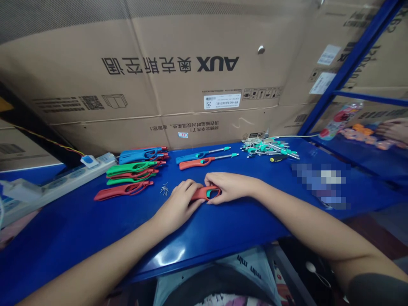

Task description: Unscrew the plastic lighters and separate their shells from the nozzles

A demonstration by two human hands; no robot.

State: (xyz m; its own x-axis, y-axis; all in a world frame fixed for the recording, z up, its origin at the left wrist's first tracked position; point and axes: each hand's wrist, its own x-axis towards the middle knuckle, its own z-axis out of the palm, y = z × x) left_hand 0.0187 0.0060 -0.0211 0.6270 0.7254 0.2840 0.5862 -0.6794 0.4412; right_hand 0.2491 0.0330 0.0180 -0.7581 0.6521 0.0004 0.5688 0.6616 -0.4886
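Note:
A red gas lighter [200, 193] with a green trigger lies between my two hands, low over the blue table. My left hand [182, 199] grips its handle end, fingers over the top. My right hand [225, 187] pinches the end by the trigger opening and covers whatever lies beyond it. Just left of my left hand is a small heap of screws [164, 189]. Beyond my hands lie a blue lighter [191, 157] and an orange-red lighter [194, 163], both with metal tubes pointing right. Blue, green and red lighter handles [127, 170] are stacked at the left.
A pile of metal tubes with green parts [267, 147] lies at the back right, beside a yellow-black screwdriver [278, 158]. A white power strip [76, 176] runs along the left. Cardboard [178, 102] walls the back. At far right, another person's hand [395, 129] is near orange pieces and a bottle [341, 121].

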